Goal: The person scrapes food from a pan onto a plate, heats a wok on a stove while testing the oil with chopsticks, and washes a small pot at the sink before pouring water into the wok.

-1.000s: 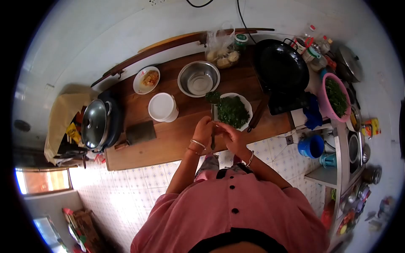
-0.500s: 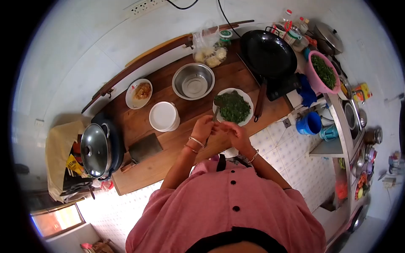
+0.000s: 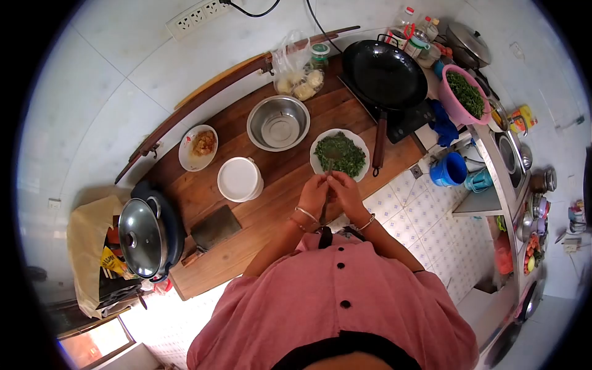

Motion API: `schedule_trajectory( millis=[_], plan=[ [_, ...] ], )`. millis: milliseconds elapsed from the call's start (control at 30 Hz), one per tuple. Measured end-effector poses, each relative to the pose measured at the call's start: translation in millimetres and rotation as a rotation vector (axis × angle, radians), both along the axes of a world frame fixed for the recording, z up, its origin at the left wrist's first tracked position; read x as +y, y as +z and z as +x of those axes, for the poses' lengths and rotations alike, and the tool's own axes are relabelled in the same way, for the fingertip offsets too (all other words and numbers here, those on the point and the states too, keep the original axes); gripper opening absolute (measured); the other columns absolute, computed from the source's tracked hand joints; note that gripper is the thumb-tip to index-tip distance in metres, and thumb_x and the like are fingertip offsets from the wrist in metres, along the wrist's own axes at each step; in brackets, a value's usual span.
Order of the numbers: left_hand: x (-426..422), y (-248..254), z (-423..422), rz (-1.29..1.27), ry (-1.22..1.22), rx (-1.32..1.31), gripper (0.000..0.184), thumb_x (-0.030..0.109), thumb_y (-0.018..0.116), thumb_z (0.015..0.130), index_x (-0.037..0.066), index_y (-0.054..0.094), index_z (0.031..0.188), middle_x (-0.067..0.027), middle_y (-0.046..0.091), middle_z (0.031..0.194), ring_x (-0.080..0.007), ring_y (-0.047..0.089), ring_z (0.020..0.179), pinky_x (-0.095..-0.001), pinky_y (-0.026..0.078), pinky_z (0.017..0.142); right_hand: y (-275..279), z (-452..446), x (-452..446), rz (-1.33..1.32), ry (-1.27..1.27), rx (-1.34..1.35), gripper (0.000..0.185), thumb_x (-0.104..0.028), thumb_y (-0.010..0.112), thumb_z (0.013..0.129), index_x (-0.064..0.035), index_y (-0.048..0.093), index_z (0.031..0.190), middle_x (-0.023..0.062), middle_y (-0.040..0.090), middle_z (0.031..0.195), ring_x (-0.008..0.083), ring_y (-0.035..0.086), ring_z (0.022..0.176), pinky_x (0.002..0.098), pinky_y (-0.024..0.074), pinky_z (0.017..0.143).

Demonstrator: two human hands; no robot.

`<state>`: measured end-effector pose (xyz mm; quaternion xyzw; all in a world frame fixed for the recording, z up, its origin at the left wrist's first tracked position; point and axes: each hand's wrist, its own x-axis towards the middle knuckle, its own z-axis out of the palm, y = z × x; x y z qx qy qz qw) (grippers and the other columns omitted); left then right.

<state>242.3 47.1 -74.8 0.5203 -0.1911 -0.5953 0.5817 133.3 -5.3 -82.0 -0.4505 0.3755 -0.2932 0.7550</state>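
Observation:
A white plate (image 3: 316,163) of chopped green leaves (image 3: 350,158) lies at the counter's front edge. Over the leaves is the rounded dark head of a long-handled cooking spoon (image 3: 333,153); whether it is a ladle or a spatula is hard to make out. Its handle runs back towards my body between both hands. My left hand (image 3: 313,192) is closed on the handle. Pressed against it, my right hand (image 3: 346,192) also has its fingers closed at the handle near the plate's rim. The fingers partly hide the handle.
Nearby on the wooden counter (image 3: 271,197) are a steel basin (image 3: 253,126), a lidded white tub (image 3: 239,179), a plate of brownish food (image 3: 185,161) and a cleaver (image 3: 216,230). A black wok (image 3: 382,74) stands right, its handle reaching the counter edge. A pink basin (image 3: 453,108) holds more greens.
My hands have come closer together on the handle. The spoon's head has shifted right, from the plate's left side to the middle of the greens. The view has tilted slightly.

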Motion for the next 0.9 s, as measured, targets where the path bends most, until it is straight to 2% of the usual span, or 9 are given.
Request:
schedule_trajectory(
  millis=[67,233,367,433,567,667,733,833,900],
  plan=[
    [-2,-8,3,-0.048,0.014,-0.006,0.018,0.007,0.045,0.090,-0.001,0.054,0.103,-0.0060,0.060,0.080,-0.0104,0.057,0.064,-0.0231,0.047,0.056,-12,6,-4,-0.064,-0.026,0.076,0.021,-0.017,0.051,0.090,-0.0004,0.055,0.104,0.0027,0.058,0.084,0.0086,0.055,0.070,0.0216,0.0444,0.058],
    [4,-48,35,-0.030,-0.091,-0.214,0.020,0.011,0.046,0.091,-0.001,0.055,0.105,-0.0042,0.059,0.083,-0.0109,0.057,0.070,-0.0235,0.048,0.060,-26,23,0,-0.067,0.034,0.006,0.021,-0.015,0.051,0.090,0.0009,0.054,0.104,0.0049,0.059,0.084,0.0124,0.058,0.071,0.0243,0.0468,0.062],
    [6,-72,51,-0.002,-0.100,-0.332,0.020,0.011,0.047,0.090,-0.001,0.057,0.103,-0.0035,0.059,0.081,-0.0100,0.056,0.068,-0.0229,0.048,0.059,-30,36,7,0.125,0.023,-0.062,0.020,-0.013,0.053,0.089,0.0012,0.054,0.102,0.0052,0.058,0.087,0.0131,0.058,0.076,0.0251,0.0476,0.066],
    [8,-81,55,0.049,-0.118,-0.574,0.020,0.010,0.048,0.089,-0.001,0.058,0.102,-0.0037,0.060,0.077,-0.0095,0.057,0.067,-0.0229,0.047,0.059,-36,37,10,0.134,0.046,-0.028,0.021,-0.015,0.052,0.089,0.0009,0.053,0.103,0.0065,0.057,0.092,0.0141,0.058,0.082,0.0262,0.0489,0.071],
    [20,-107,57,0.089,-0.071,-0.653,0.020,0.010,0.048,0.089,-0.002,0.059,0.101,-0.0039,0.061,0.075,-0.0090,0.058,0.067,-0.0226,0.047,0.060,-63,43,20,0.300,0.037,-0.078,0.023,-0.015,0.051,0.090,-0.0006,0.050,0.108,0.0082,0.055,0.100,0.0158,0.057,0.091,0.0294,0.0501,0.079],
    [30,-127,64,0.003,-0.102,-0.733,0.021,0.012,0.049,0.088,-0.002,0.059,0.100,-0.0093,0.064,0.081,-0.0145,0.062,0.070,-0.0273,0.048,0.061,-80,47,28,0.416,0.002,-0.072,0.025,-0.012,0.051,0.090,-0.0024,0.046,0.113,0.0082,0.055,0.101,0.0173,0.057,0.092,0.0311,0.0503,0.081],
    [31,-105,68,0.004,-0.137,-0.882,0.024,0.015,0.050,0.084,0.004,0.062,0.102,-0.0184,0.063,0.092,-0.0337,0.061,0.087,-0.0384,0.048,0.075,-95,49,31,0.438,0.003,-0.081,0.026,-0.012,0.051,0.089,-0.0033,0.044,0.113,0.0083,0.055,0.101,0.0179,0.058,0.091,0.0320,0.0505,0.081],
    [27,-95,76,0.140,-0.293,-0.852,0.023,0.016,0.050,0.084,0.005,0.062,0.100,-0.0189,0.063,0.093,-0.0336,0.061,0.088,-0.0388,0.048,0.075,-102,52,31,0.464,-0.020,-0.047,0.026,-0.011,0.053,0.088,-0.0043,0.044,0.111,0.0080,0.055,0.099,0.0182,0.058,0.087,0.0326,0.0513,0.079],
    [25,-100,79,0.131,-0.278,-0.905,0.022,0.016,0.050,0.084,0.005,0.062,0.099,-0.0190,0.063,0.092,-0.0342,0.061,0.088,-0.0395,0.048,0.075,-102,54,30,0.478,-0.041,-0.001,0.024,-0.011,0.054,0.087,-0.0045,0.046,0.108,0.0076,0.054,0.097,0.0178,0.058,0.085,0.0324,0.0518,0.077]
  ],
)
